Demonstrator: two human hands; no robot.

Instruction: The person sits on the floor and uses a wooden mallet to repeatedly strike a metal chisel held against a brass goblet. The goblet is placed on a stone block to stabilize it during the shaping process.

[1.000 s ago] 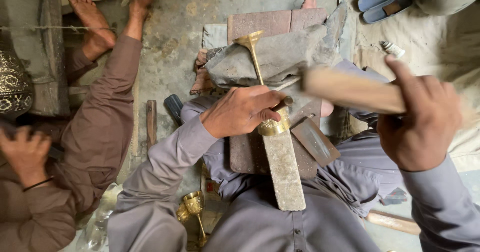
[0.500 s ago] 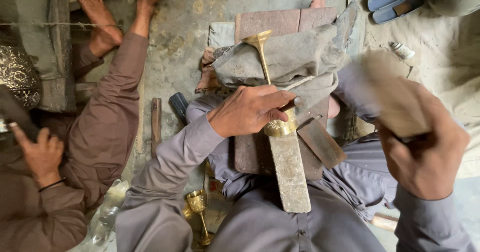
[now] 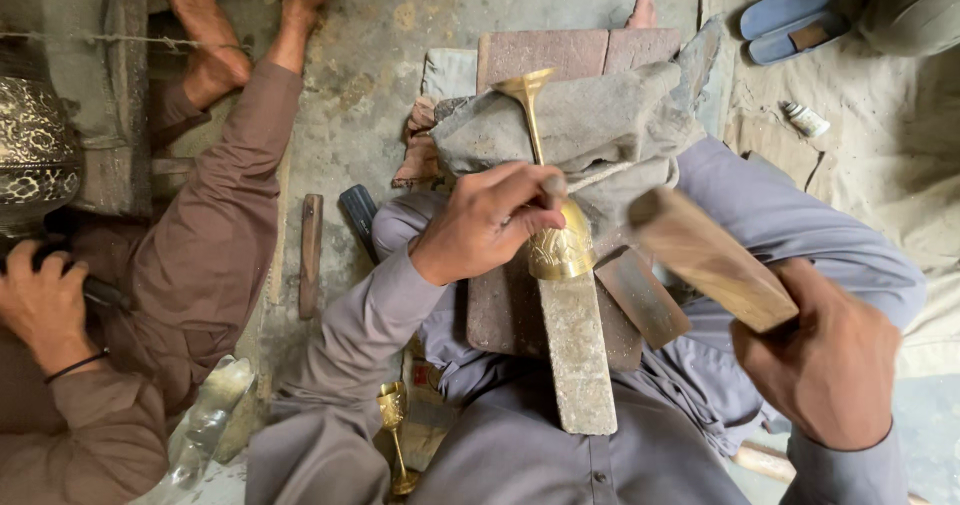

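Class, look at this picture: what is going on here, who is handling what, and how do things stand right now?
A person sitting on the floor steadies a brass goblet with the left hand. Its cup sits over the end of a metal bar that rests on their lap. The right hand holds a wooden mallet raised beside the goblet, not touching it. A second goblet stands by their left knee. Another person's hand works at the left edge.

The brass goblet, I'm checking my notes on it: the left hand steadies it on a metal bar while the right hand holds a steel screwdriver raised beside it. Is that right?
Not quite. The head view shows the right hand gripping a wooden mallet, not a steel screwdriver. The rest holds: the left hand steadies the brass goblet on the metal bar, with the mallet raised beside it.
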